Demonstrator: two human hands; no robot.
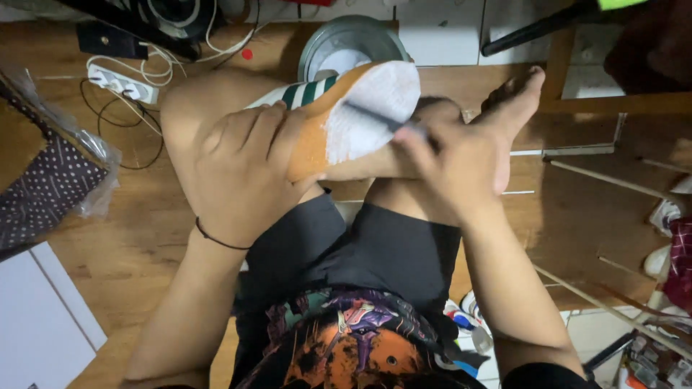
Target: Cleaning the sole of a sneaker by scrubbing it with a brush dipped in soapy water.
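Setting: wooden floor [144, 238] seen from above, with the person sitting on it, one knee drawn up and a bare foot [515, 108] stretched toward the top of the view.
Shoe: an orange-soled shoe [346, 119] with green and white stripes on its side lies sole-up across the raised leg, in the middle of the view; most of the sole is coated white, with a bare orange band along the near edge.
Left hand: the left hand [249, 169] grips the shoe at its orange end; its fingers [249, 126] are curled together over the striped side, and the thumb presses against the sole's edge. A thin dark band sits on that wrist.
Right hand: the right hand [458, 162] is closed around a thin dark tool [378, 119], a brush or a small blade, I cannot tell which; the fingers are bunched tightly at its handle.
Tool tip: it rests on the white patch of the sole, touching it.
Behind the shoe: a round metal bowl [353, 43] stands just beyond the toe.
Left side: a white power strip [122, 83] with cables, and a dotted dark cloth in clear wrap [50, 180].
Right side: thin wooden sticks [613, 180] lie on the floor.
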